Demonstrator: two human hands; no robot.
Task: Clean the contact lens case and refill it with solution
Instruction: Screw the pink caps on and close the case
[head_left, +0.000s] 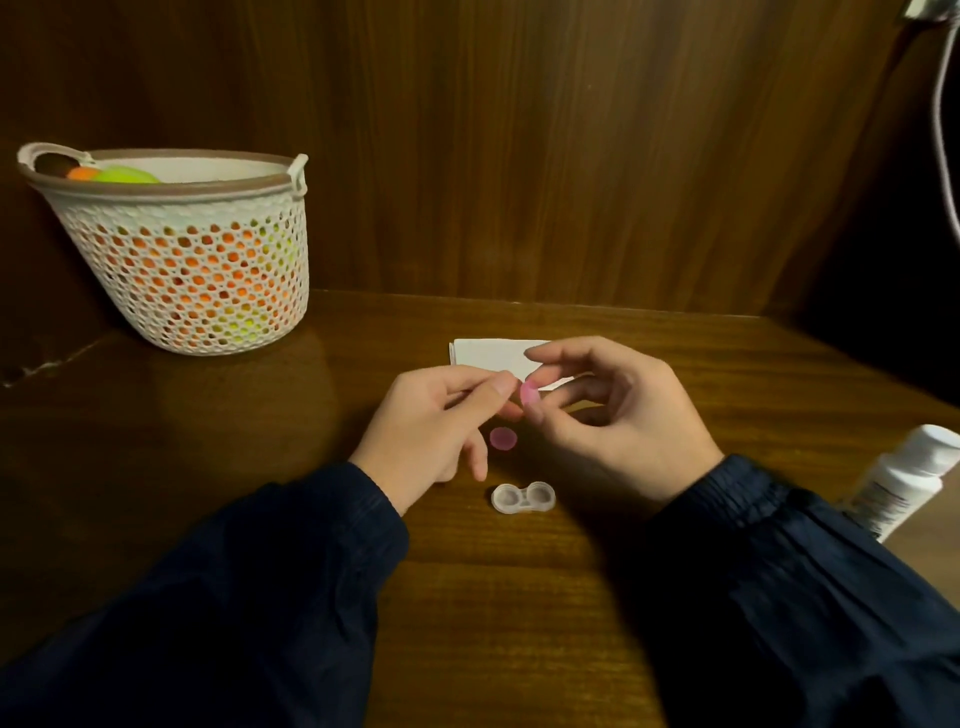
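Dark wooden bench meets a panelled wood wall; a white bottle is cut off at its right edge; the left hand and right hand pinch a small pink round cap over a partly hidden white folded tissue; a second pink cap lies below; nearer the front edge sits the clear open lens case; a white mesh basket stands back-left.

2 bare hands; dark navy sleeves, seemingly elastic-cuffed.
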